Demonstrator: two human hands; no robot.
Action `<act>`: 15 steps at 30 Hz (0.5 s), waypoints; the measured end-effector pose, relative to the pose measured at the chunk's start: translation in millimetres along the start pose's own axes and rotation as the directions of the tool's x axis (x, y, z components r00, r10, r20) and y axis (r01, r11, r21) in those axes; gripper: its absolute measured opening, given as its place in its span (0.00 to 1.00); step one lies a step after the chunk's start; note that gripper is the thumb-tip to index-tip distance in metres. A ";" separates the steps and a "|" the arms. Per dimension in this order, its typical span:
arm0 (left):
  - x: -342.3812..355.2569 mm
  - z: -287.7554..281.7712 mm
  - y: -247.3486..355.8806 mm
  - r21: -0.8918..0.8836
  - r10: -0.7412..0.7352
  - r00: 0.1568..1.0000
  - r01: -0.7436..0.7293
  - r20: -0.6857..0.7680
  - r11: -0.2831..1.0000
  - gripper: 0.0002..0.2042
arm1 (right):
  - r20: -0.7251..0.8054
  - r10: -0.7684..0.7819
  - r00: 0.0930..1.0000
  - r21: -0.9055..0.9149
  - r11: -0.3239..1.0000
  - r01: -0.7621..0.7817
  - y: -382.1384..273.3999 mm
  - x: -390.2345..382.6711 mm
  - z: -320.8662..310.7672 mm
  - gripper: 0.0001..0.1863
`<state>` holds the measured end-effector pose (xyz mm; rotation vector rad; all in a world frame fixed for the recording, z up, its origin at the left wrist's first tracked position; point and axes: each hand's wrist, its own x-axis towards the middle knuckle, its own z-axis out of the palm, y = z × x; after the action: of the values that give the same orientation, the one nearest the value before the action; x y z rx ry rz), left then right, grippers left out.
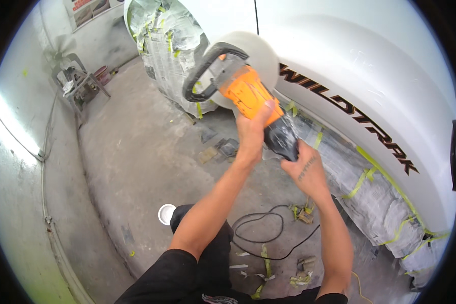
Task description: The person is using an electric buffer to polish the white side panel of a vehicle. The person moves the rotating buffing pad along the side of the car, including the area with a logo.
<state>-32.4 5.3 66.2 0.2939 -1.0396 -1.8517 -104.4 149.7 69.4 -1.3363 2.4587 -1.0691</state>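
An orange and black polisher (247,92) with a black loop handle spans both my hands. Its round white pad (263,51) is at the white vehicle panel (334,38); whether it presses on the paint I cannot tell. Around the orange body, near its middle, my left hand (252,133) is closed. My right hand (307,167) grips the black rear end. To the right of the pad, dark lettering runs along the panel.
Masking paper (169,63) with yellow-green tape covers the wheel area; more hangs along the lower side (380,223). A black cable (268,215) loops over the floor among tape scraps. A white tub (165,214) stands by my leg. A grey chair (78,78) is near the left wall.
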 end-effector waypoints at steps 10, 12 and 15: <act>-10.1 1.7 -8.1 0.113 0.057 0.997 -0.063 0.049 0.992 0.20 | -0.093 0.042 0.995 0.117 0.993 -0.031 6.3 -22.9 10.4 0.20; -25.5 18.6 -5.1 0.116 0.061 0.990 -0.076 0.127 0.990 0.20 | -0.144 0.042 0.989 0.133 0.991 -0.023 14.9 -41.2 3.5 0.20; -45.9 35.7 -11.3 0.104 -0.009 0.966 -0.019 0.258 0.994 0.24 | -0.247 0.045 0.968 0.173 0.985 -0.001 25.4 -72.2 -3.2 0.19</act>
<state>-37.0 64.3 69.0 0.1124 -1.3178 -1.8670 -80.1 216.6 41.0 -1.1824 2.4724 -1.4887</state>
